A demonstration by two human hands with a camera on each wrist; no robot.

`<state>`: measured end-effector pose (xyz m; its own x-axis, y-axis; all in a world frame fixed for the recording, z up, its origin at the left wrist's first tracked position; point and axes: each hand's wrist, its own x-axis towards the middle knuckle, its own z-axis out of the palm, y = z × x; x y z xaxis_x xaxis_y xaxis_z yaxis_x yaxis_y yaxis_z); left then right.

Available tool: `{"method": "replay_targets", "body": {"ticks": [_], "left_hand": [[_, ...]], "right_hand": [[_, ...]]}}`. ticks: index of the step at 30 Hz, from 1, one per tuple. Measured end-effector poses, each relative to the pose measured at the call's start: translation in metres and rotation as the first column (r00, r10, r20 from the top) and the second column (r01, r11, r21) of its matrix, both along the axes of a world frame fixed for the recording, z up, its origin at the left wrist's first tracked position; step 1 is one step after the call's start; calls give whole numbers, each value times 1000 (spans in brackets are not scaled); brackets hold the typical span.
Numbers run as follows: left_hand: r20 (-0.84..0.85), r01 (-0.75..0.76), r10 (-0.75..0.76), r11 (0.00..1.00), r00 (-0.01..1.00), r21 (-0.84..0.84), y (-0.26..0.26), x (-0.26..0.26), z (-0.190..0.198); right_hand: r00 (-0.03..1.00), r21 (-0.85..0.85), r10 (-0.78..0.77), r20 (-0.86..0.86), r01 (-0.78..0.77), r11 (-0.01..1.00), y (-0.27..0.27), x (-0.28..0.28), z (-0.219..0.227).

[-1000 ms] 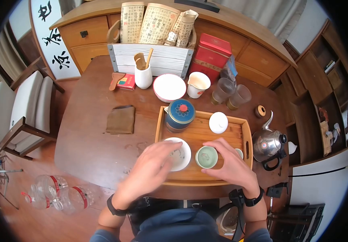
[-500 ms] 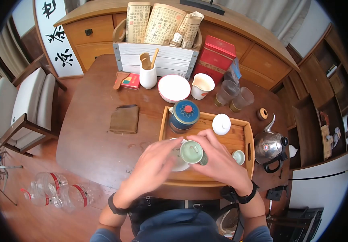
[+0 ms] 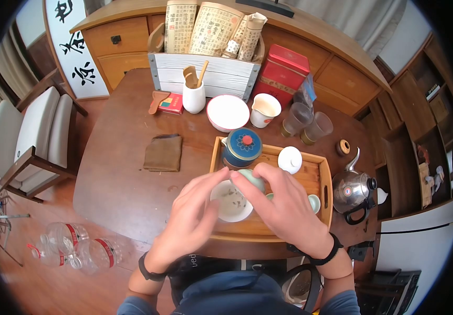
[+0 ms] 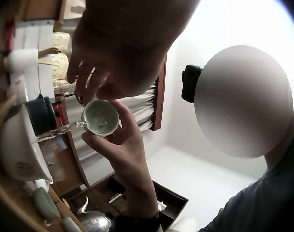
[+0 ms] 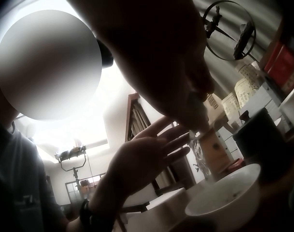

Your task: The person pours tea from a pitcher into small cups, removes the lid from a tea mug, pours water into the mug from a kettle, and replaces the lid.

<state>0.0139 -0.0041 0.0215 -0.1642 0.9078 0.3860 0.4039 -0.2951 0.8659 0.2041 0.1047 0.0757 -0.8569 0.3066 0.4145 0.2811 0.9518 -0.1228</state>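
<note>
My right hand (image 3: 289,207) grips a small pale green teacup (image 4: 101,118) between thumb and fingers, tipped over a white bowl (image 3: 232,212). Water (image 4: 62,130) streams from the cup's lip into the bowl, where several dark tea leaves lie. Opposite, my left hand (image 3: 195,205) hovers at the bowl's left side with fingers extended, its fingertips close to the right hand's; it holds nothing. On the wooden tray (image 3: 325,181), another green cup (image 4: 45,203) is mostly hidden by my right hand in the head view. A third green cup (image 3: 314,203) stands to the right.
A blue teapot (image 3: 243,148) and a white lid (image 3: 290,160) occupy the tray's back. Beyond are a white bowl with a red rim (image 3: 228,112), a pitcher (image 3: 264,110) and two clear cups. Right of the tray stands a steel kettle (image 3: 350,191); a folded brown cloth (image 3: 163,153) lies left.
My right hand has lifted the green teacup off the tray, carried it left over the white bowl and tipped it, so water pours out. The left hand has stayed beside the bowl.
</note>
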Motion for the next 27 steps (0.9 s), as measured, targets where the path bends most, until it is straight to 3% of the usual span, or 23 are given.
{"method": "replay_targets", "body": {"ticks": [2, 6, 8, 9, 12, 14, 16, 19, 21, 23, 27], "left_hand": [[40, -1, 0, 1000, 999, 25, -1, 0, 1], [3, 13, -13, 1000, 1000, 21, 0, -1, 3], [-22, 141, -141, 990, 990, 13, 2, -4, 3], [-22, 145, -145, 989, 989, 14, 4, -6, 2], [-41, 152, -155, 986, 987, -73, 8, -9, -7], [-301, -60, 25, 992, 953, -109, 12, -15, -19], [-265, -70, 31, 988, 964, -140, 17, -20, -25], [-223, -71, 33, 983, 974, -167, 22, -25, -31], [19, 4, 1, 956, 1000, -294, 25, -26, -36], [15, 17, -14, 960, 1000, -281, 28, -28, -45], [35, 15, -6, 968, 999, -249, 29, -28, -51]], "right_hand": [[1000, 87, 14, 8, -14, 996, -3, -1, 5], [1000, 72, 9, 7, -10, 997, 1, 4, -1], [998, -178, -59, -34, 52, 983, 6, 16, -9], [998, -177, -62, -34, 55, 983, 8, 22, -11], [969, -420, -245, 22, 231, 878, 15, 51, -17], [945, -467, -321, 58, 310, 828, 21, 73, -25], [893, -572, -427, 140, 425, 702, 24, 92, -30], [875, -547, -415, 248, 480, 686, 28, 119, -43], [871, -533, -406, 275, 490, 690, 29, 127, -52], [846, -510, -377, 377, 529, 678, 28, 130, -57], [864, -489, -361, 352, 498, 716, 28, 135, -71]]}}
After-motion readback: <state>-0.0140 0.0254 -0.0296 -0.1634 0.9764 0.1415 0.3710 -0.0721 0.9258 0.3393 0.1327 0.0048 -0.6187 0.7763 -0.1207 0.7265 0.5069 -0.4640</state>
